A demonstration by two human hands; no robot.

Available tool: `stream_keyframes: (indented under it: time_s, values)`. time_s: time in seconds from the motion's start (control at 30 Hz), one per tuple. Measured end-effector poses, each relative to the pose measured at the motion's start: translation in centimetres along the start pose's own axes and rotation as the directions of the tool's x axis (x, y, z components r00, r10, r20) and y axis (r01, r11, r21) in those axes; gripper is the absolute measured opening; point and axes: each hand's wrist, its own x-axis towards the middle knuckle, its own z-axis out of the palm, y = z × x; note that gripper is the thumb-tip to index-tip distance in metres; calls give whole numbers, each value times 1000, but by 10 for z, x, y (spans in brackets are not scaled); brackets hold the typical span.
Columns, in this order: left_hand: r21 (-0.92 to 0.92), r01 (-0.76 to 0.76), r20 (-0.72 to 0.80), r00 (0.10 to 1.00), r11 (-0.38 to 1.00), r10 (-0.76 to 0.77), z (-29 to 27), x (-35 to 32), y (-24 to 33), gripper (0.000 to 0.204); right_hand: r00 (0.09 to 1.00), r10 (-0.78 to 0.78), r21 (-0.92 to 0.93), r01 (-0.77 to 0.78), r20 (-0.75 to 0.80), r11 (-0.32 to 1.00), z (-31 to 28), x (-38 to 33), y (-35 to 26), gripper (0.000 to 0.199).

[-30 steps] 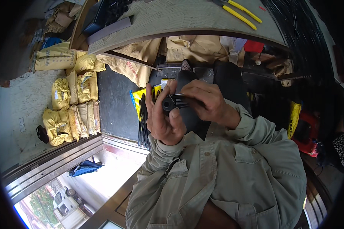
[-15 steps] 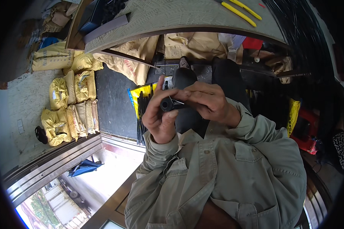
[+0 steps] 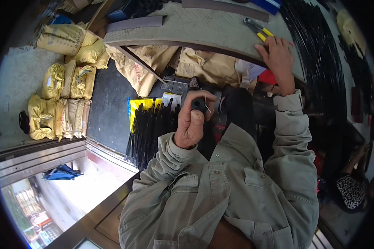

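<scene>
Moved since the earlier frame was the right hand (image 3: 278, 58), which had left the black cylinder (image 3: 198, 103) and travelled forward and to the right as far as the desk (image 3: 212, 31); the left hand (image 3: 190, 126) had kept the cylinder. At far left, yellow sacks (image 3: 54, 83) stood in rows against a pale wall, above a blue umbrella (image 3: 62, 172) seen beyond the door frame. Next to the right, a brown paper sack (image 3: 139, 70) lay beneath the desk, on which a flat grey strip (image 3: 135, 23) rested near the front edge. Below, a dense bundle of black rods (image 3: 147, 135) leaned beside a yellow sheet (image 3: 133, 110), just left of the left hand. Near the centre, the left hand's grip was clamped on the black cylinder, its round, hollow-looking end turned toward the viewer, with the thumb below and the fingers curled over the top; a thin pale wire (image 3: 209, 109) projected just right of that end. Farther right, the right hand lay over the handle ends of the yellow-handled pliers (image 3: 261, 36) on the desk; whether its grip had come together on them could not be told. At far right, a long bundle of glossy black strands (image 3: 316, 50) ran along the desk.
</scene>
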Motion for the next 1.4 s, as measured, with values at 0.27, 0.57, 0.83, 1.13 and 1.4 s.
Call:
stream_keyframes:
  time_s: [0.27, 0.57, 0.83, 1.13, 1.4]
  values:
    - [-18, -6, 137, 991, 1000, 9, -15, 8, -1, 49, 999, -1, -126, 6, 40, 992, 11, 20, 24, 33]
    - [133, 25, 62, 997, 991, -34, -20, 10, -2, 46, 808, 100, 810, -585, 580, 28, -58, -12, -86, 36]
    - [75, -140, 80, 988, 987, 135, -11, 0, 5, 34, 887, -126, 896, -444, 443, 26, -96, -39, -151, 4]
    - [161, -42, -7, 999, 986, 43, -28, 18, 7, 43, 961, -271, 557, 201, 45, 806, -106, -27, -107, 23]
    - [58, 111, -77, 991, 992, -107, 0, 20, 6, 56, 696, -643, -287, 576, -318, 766, -123, -3, -78, 21]
